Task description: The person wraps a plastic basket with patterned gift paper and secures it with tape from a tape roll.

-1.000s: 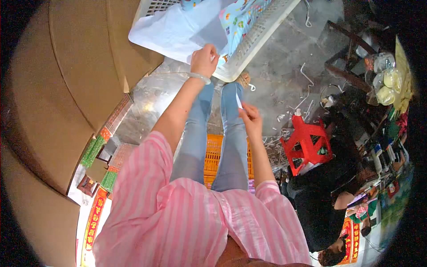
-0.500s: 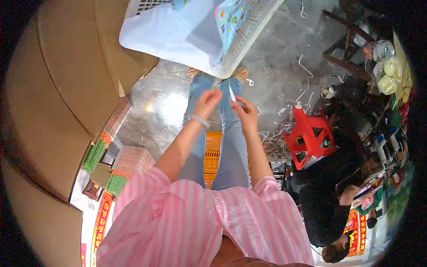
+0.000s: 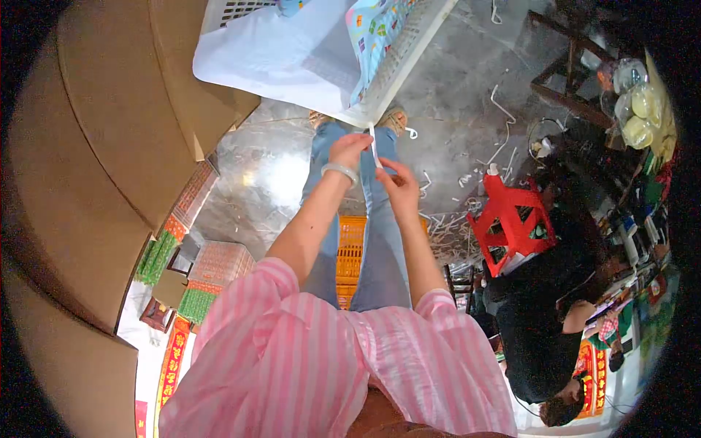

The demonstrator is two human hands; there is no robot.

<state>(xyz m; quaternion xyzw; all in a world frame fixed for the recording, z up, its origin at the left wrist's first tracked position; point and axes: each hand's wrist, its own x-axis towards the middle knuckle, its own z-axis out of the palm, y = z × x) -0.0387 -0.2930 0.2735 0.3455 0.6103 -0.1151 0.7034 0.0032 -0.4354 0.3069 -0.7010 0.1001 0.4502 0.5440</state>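
A narrow white strip (image 3: 374,144) stands between my hands, above my legs. My right hand (image 3: 401,187) pinches its lower end between thumb and fingers. Closed at the strip's side, the fingers of my left hand (image 3: 348,152) grip it nearer the top. A pale bangle circles my left wrist. Just beyond the hands is a white plastic basket (image 3: 420,50) holding white sheeting (image 3: 274,67) and a light-blue patterned piece (image 3: 380,33). The sheeting hangs over the basket's near rim.
An orange crate (image 3: 351,252) shows between my legs. Large brown cardboard (image 3: 87,146) fills the left. White scraps litter the grey floor (image 3: 453,95). A red stool (image 3: 515,219) stands at right, beside a person in black (image 3: 537,328). A dark wooden frame (image 3: 573,69) lies beyond.
My left hand has moved slightly right and closed on the strip. The strip has shifted a little left and stands more upright. My right hand has barely moved.
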